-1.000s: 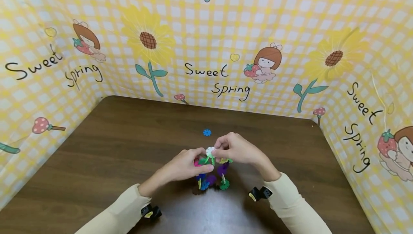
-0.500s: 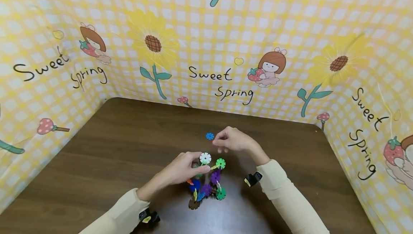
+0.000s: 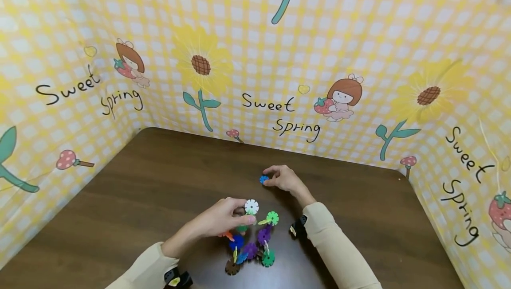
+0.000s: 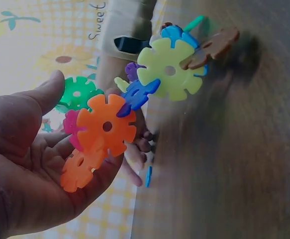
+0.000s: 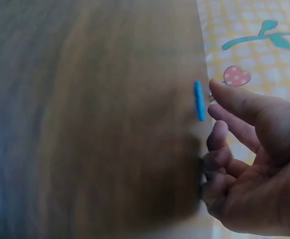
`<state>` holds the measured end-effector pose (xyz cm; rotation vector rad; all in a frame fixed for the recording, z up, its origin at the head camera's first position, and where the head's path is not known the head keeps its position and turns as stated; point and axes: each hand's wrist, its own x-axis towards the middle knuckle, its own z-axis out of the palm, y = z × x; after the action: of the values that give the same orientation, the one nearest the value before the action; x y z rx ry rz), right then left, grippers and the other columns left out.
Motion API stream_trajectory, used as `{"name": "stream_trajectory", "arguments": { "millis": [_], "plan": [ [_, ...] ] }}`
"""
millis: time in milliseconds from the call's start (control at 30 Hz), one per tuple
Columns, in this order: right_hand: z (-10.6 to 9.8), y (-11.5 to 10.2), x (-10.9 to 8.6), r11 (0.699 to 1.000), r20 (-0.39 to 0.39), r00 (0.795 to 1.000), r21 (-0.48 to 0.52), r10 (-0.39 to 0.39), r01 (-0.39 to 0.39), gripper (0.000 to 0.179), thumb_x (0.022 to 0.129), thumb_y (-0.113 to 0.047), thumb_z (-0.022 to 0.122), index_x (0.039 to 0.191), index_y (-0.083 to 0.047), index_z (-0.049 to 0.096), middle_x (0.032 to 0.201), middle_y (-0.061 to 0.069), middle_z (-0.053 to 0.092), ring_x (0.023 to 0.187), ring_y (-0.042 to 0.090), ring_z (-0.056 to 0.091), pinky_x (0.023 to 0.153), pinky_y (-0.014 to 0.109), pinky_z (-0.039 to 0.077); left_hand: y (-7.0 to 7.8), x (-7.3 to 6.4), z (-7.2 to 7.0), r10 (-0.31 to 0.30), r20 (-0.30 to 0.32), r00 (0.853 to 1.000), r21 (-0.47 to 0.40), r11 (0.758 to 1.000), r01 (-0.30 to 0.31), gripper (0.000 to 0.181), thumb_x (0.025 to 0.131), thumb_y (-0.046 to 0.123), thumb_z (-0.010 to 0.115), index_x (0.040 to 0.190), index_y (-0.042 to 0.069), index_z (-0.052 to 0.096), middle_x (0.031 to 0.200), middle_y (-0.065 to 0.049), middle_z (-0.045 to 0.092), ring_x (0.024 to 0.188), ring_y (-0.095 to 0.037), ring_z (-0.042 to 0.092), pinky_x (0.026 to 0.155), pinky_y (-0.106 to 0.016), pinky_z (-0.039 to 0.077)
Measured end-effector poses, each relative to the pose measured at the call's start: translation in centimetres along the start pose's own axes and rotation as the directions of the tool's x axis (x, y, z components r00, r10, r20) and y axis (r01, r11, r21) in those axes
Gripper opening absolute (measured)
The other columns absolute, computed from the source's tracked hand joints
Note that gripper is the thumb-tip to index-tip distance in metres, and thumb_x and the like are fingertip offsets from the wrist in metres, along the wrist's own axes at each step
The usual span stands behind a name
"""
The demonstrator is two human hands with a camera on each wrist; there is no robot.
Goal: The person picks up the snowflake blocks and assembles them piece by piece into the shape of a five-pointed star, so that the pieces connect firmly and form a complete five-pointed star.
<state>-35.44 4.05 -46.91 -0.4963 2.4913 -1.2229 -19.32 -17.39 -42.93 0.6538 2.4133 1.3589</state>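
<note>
My left hand [image 3: 215, 218] grips a linked structure of notched plastic discs, its thumb and fingers around the upper part. A white disc [image 3: 249, 206] stands at the fingertips. Below hang a light green disc [image 3: 275, 216], purple discs [image 3: 250, 251], a dark green disc [image 3: 268, 260] and a brown disc [image 3: 231, 267]. In the left wrist view an orange disc [image 4: 92, 122] and a yellow disc [image 4: 154, 59] face the camera. My right hand [image 3: 285, 179] reaches a loose blue disc [image 3: 263, 180] lying flat. In the right wrist view, thumb and forefinger hover just beside that blue disc [image 5: 199, 102], seemingly apart from it.
The dark wooden table [image 3: 159, 169] ends at a yellow checked cloth [image 3: 267, 67] that stands up at the back and both sides. A small black camera [image 3: 297, 227] sits on the right wrist, another camera [image 3: 177, 279] on the left.
My right hand has left the white disc and moved away to the far blue disc. The left hand keeps its hold, and the structure has come lower in the head view.
</note>
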Motion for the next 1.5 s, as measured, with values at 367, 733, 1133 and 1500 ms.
{"name": "stream_trajectory", "arguments": {
  "millis": [367, 733, 1133, 1500],
  "plan": [
    [1.0, -0.3, -0.3, 0.99, -0.046, 0.998, -0.134, 0.035, -0.041, 0.028, 0.084, -0.019, 0.084, 0.095, -0.007, 0.061, 0.081, 0.004, 0.057, 0.07, 0.017, 0.052, 0.061, 0.027, 0.043, 0.0, 0.0, -0.7, -0.022, 0.12, 0.993, -0.385, 0.921, 0.067, 0.038, 0.105, 0.021, 0.055, 0.126, -0.01, 0.056, 0.111, -0.025, 0.068, 0.086, -0.024, 0.072, 0.079, -0.035, 0.058],
    [0.4, -4.4, -4.8, 0.991, 0.088, 0.989, -0.057, -0.117, 0.122, 0.008, 0.093, -0.015, 0.073, 0.091, -0.007, 0.072, 0.078, 0.003, 0.07, 0.062, 0.017, 0.065, 0.057, 0.03, 0.054, 0.6, 0.5, -1.2, 0.004, 0.094, 0.996, -0.386, 0.922, 0.033, 0.033, 0.103, 0.021, 0.058, 0.119, -0.008, 0.054, 0.111, -0.028, 0.067, 0.093, -0.041, 0.07, 0.077, -0.033, 0.058],
    [0.0, -5.2, -10.7, 0.975, 0.117, 0.969, 0.088, -0.215, 0.206, 0.018, 0.097, -0.026, 0.068, 0.088, -0.011, 0.074, 0.071, -0.001, 0.072, 0.062, 0.013, 0.065, 0.049, 0.023, 0.035, 1.0, 0.3, -0.8, 0.032, -0.075, 0.997, -0.206, 0.977, -0.047, 0.025, 0.099, 0.022, 0.065, 0.109, -0.001, 0.064, 0.088, -0.009, 0.064, 0.071, -0.016, 0.054, 0.061, -0.022, 0.046],
    [-0.3, -6.5, -15.0, 0.954, 0.09, 0.95, 0.037, -0.299, 0.296, 0.008, 0.1, -0.015, 0.063, 0.101, -0.012, 0.071, 0.089, -0.001, 0.076, 0.09, 0.02, 0.073, 0.076, 0.031, 0.056, 2.1, 0.7, -0.5, 0.001, -0.168, 0.986, -0.235, 0.971, -0.041, 0.025, 0.099, 0.023, 0.065, 0.112, 0.002, 0.061, 0.098, -0.012, 0.066, 0.084, -0.021, 0.068, 0.071, -0.03, 0.056]
  ]
}}
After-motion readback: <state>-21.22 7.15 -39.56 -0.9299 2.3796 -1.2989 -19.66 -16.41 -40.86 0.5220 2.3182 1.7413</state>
